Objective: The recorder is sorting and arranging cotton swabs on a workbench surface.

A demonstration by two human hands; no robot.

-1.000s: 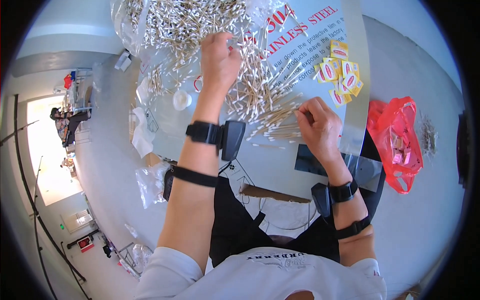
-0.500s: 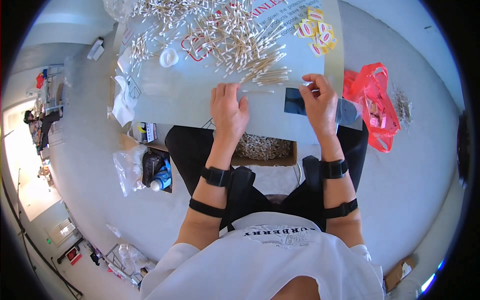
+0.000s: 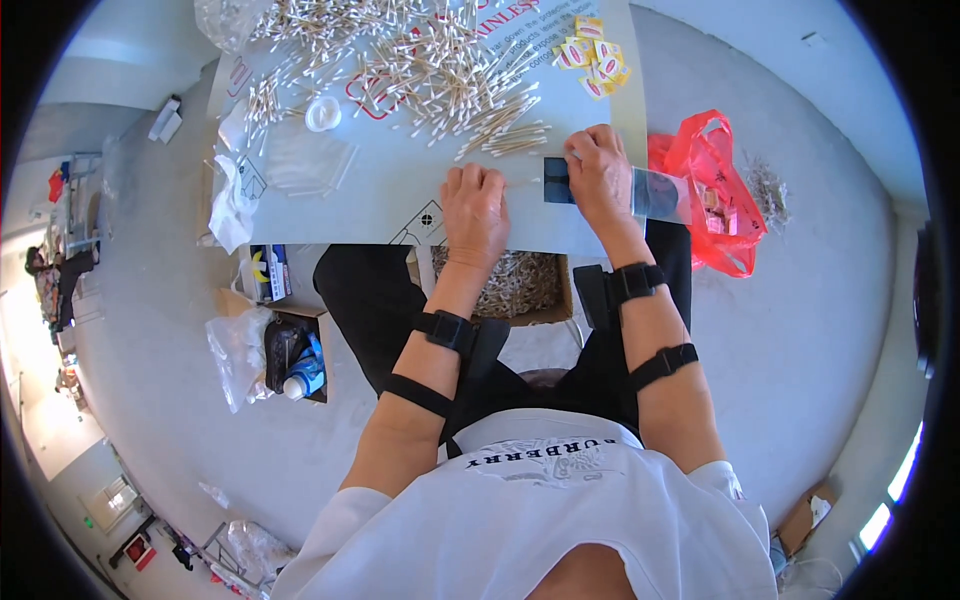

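Observation:
My left hand (image 3: 475, 215) rests on the metal-look tabletop with its fingers curled closed. One cotton swab (image 3: 524, 183) sticks out from its fingertips toward the right. Close by on the right, my right hand (image 3: 603, 182) lies over a flat clear plastic bag (image 3: 652, 194) with a dark patch (image 3: 557, 181) at its left end. The fingers are bunched at that patch, and whatever they pinch is hidden. Beyond both hands spreads a big heap of cotton swabs (image 3: 440, 75), with a more aligned bunch (image 3: 512, 130) at its near edge.
Yellow-and-white packets (image 3: 597, 60) lie at the far right of the table (image 3: 385, 205). On the left are a round white cap (image 3: 323, 114), clear sleeves (image 3: 312, 165) and white tissue (image 3: 233, 210). A red bag (image 3: 735, 190) stands right; a swab-filled box (image 3: 515, 285) sits beneath.
My left hand has moved rightward over the table, bringing the swab with it. My right hand's fingers have come down and together at the bag's dark patch. The view has shifted.

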